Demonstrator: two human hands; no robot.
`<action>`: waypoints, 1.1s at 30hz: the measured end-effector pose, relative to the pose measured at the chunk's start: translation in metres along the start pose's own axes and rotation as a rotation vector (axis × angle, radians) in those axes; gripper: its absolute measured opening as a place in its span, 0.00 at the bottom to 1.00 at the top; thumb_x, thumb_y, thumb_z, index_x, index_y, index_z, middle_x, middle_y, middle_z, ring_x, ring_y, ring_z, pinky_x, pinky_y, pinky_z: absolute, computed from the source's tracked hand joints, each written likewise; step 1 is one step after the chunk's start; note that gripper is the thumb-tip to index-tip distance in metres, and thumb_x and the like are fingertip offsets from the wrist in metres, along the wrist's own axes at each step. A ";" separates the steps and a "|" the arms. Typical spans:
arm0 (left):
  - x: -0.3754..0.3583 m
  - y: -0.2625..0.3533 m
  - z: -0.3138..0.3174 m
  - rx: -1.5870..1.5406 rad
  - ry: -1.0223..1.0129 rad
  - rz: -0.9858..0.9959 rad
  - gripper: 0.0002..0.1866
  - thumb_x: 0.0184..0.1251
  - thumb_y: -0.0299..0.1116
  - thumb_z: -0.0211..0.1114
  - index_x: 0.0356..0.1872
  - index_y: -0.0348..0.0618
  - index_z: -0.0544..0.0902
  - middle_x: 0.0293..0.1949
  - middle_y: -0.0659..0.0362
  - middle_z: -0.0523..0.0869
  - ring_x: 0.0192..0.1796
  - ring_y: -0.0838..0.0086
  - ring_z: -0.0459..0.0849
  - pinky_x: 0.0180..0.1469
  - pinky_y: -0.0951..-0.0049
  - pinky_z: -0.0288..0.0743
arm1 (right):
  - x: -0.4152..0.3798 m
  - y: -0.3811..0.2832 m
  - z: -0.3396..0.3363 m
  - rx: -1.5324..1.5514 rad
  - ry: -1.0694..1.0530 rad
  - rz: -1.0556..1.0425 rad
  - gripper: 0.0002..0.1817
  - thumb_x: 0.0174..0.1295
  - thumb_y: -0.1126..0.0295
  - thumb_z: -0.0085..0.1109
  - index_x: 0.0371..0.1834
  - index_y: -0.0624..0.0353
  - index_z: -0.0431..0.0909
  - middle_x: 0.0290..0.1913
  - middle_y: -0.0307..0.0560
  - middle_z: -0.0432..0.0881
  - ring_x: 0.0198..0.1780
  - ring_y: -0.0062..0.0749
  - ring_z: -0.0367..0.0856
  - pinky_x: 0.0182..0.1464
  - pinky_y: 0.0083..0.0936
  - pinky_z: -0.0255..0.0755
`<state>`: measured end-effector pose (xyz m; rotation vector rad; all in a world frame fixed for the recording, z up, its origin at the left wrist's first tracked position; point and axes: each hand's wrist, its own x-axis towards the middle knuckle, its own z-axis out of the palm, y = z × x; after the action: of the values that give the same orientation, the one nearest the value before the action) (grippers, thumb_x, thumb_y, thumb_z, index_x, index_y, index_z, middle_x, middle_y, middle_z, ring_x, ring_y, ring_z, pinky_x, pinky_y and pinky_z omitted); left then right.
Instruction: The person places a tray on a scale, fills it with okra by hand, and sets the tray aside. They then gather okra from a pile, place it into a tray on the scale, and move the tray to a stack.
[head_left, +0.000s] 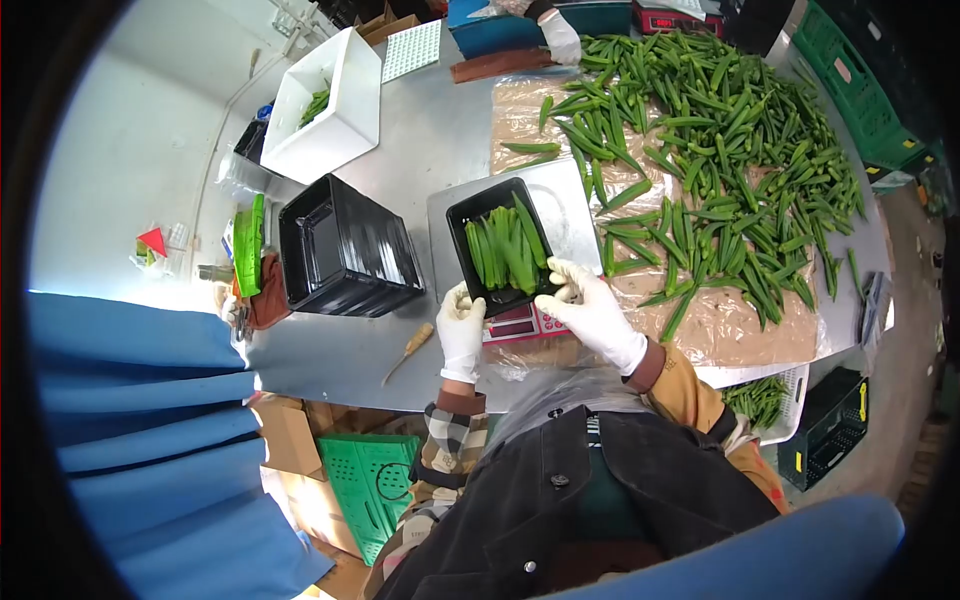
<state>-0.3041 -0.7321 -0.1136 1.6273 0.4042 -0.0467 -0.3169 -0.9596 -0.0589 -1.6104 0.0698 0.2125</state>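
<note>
A black plastic tray [478, 204] with a row of okra pods [508, 248] in it is over the metal platform of a weighing scale [568, 205]. My left hand [463, 335], in a white glove, pinches the tray's near left corner between thumb and fingers. At the near right corner, my gloved right hand [595, 312] has its thumb and fingers closed on the rim. The scale's pink-red front panel [550, 322] shows partly between my hands. To the left stands a stack of empty black trays [368, 250].
A large heap of okra [745, 150] covers the plastic-lined right side of the table. A white foam box [350, 100] stands back left. A wooden-handled tool [415, 342] lies near the front edge. Another person's gloved hand [562, 40] is at the far side.
</note>
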 end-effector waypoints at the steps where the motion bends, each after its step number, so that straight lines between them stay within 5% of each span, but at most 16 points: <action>1: -0.001 0.002 0.000 -0.017 -0.025 -0.048 0.20 0.68 0.19 0.61 0.61 0.33 0.77 0.42 0.57 0.87 0.40 0.78 0.86 0.43 0.78 0.82 | -0.001 0.012 -0.001 0.029 -0.012 0.017 0.31 0.62 0.66 0.69 0.67 0.64 0.72 0.53 0.49 0.82 0.47 0.22 0.78 0.52 0.21 0.75; 5: 0.006 -0.012 -0.007 0.007 -0.104 0.004 0.14 0.72 0.22 0.58 0.57 0.30 0.79 0.44 0.53 0.87 0.36 0.70 0.88 0.38 0.71 0.88 | -0.022 0.060 -0.034 0.256 -0.114 0.232 0.18 0.68 0.70 0.62 0.59 0.63 0.80 0.48 0.37 0.84 0.46 0.16 0.79 0.53 0.19 0.75; 8: 0.020 -0.005 -0.006 -0.109 -0.147 -0.041 0.13 0.74 0.25 0.56 0.54 0.30 0.80 0.44 0.51 0.88 0.39 0.63 0.90 0.40 0.66 0.89 | -0.051 0.105 -0.067 0.138 0.094 0.129 0.16 0.70 0.72 0.59 0.57 0.67 0.80 0.47 0.40 0.85 0.48 0.18 0.80 0.52 0.17 0.75; 11: 0.053 0.036 -0.002 -0.161 -0.150 -0.129 0.12 0.75 0.25 0.55 0.52 0.30 0.80 0.44 0.50 0.87 0.40 0.59 0.90 0.43 0.65 0.89 | -0.082 0.116 -0.099 0.195 0.273 0.383 0.16 0.70 0.68 0.60 0.58 0.61 0.81 0.41 0.34 0.86 0.32 0.11 0.75 0.32 0.11 0.67; 16: 0.172 0.070 0.021 -0.244 -0.076 -0.053 0.11 0.72 0.24 0.57 0.50 0.28 0.79 0.38 0.49 0.86 0.38 0.56 0.90 0.38 0.62 0.90 | -0.105 0.141 -0.128 0.244 0.427 0.450 0.13 0.72 0.71 0.59 0.56 0.62 0.82 0.41 0.35 0.85 0.31 0.12 0.77 0.31 0.13 0.71; 19: 0.266 0.057 0.033 -0.173 -0.023 0.065 0.09 0.67 0.22 0.60 0.46 0.30 0.80 0.37 0.49 0.86 0.28 0.61 0.88 0.29 0.64 0.88 | -0.106 0.141 -0.131 0.235 0.484 0.406 0.14 0.71 0.72 0.59 0.57 0.62 0.81 0.41 0.34 0.85 0.33 0.13 0.77 0.35 0.12 0.72; 22: 0.324 0.053 0.038 -0.065 0.040 -0.122 0.06 0.66 0.27 0.62 0.40 0.37 0.83 0.31 0.51 0.86 0.25 0.60 0.87 0.25 0.61 0.84 | -0.107 0.130 -0.136 0.113 0.542 0.352 0.14 0.70 0.75 0.59 0.57 0.65 0.80 0.41 0.36 0.85 0.36 0.14 0.77 0.40 0.13 0.74; 26: 0.412 -0.016 0.008 -0.090 0.056 -0.106 0.15 0.65 0.25 0.65 0.53 0.37 0.79 0.37 0.51 0.84 0.30 0.64 0.85 0.26 0.63 0.83 | -0.112 0.143 -0.142 0.053 0.610 0.293 0.15 0.68 0.75 0.61 0.56 0.67 0.80 0.40 0.38 0.85 0.39 0.18 0.78 0.44 0.17 0.75; 28: 0.386 0.008 0.014 -0.088 0.028 -0.192 0.25 0.66 0.29 0.68 0.62 0.45 0.70 0.27 0.59 0.78 0.20 0.72 0.74 0.19 0.71 0.69 | -0.115 0.156 -0.145 0.021 0.621 0.373 0.16 0.66 0.74 0.63 0.55 0.66 0.81 0.40 0.39 0.85 0.40 0.18 0.78 0.44 0.17 0.75; 29: 0.368 0.020 0.017 -0.117 -0.043 -0.093 0.21 0.68 0.32 0.68 0.59 0.45 0.71 0.27 0.61 0.75 0.19 0.73 0.70 0.18 0.72 0.66 | -0.115 0.170 -0.146 -0.034 0.637 0.373 0.19 0.63 0.68 0.67 0.55 0.63 0.82 0.39 0.44 0.87 0.39 0.24 0.83 0.44 0.22 0.77; 30: 0.338 0.045 0.021 -0.146 -0.171 -0.038 0.26 0.71 0.33 0.65 0.66 0.42 0.68 0.38 0.54 0.80 0.29 0.74 0.77 0.28 0.70 0.73 | -0.114 0.167 -0.147 -0.160 0.635 0.405 0.20 0.62 0.65 0.68 0.55 0.63 0.82 0.38 0.46 0.87 0.39 0.28 0.84 0.44 0.25 0.78; 31: 0.298 0.063 0.036 -0.140 -0.050 0.094 0.31 0.74 0.29 0.61 0.74 0.39 0.62 0.57 0.48 0.80 0.51 0.70 0.81 0.53 0.68 0.77 | -0.106 0.167 -0.148 -0.285 0.629 0.434 0.22 0.60 0.62 0.69 0.55 0.62 0.82 0.38 0.48 0.88 0.39 0.32 0.85 0.44 0.28 0.78; 33: 0.201 0.116 0.049 0.004 -0.068 0.414 0.31 0.75 0.27 0.58 0.76 0.36 0.60 0.70 0.48 0.72 0.69 0.66 0.72 0.72 0.66 0.61 | -0.087 0.153 -0.145 -0.495 0.614 0.502 0.24 0.56 0.54 0.71 0.49 0.59 0.83 0.37 0.53 0.87 0.39 0.46 0.87 0.46 0.36 0.79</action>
<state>-0.0728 -0.7382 -0.0616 1.6796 0.0099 0.2091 -0.4158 -1.1197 -0.1882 -2.0819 0.9641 0.1147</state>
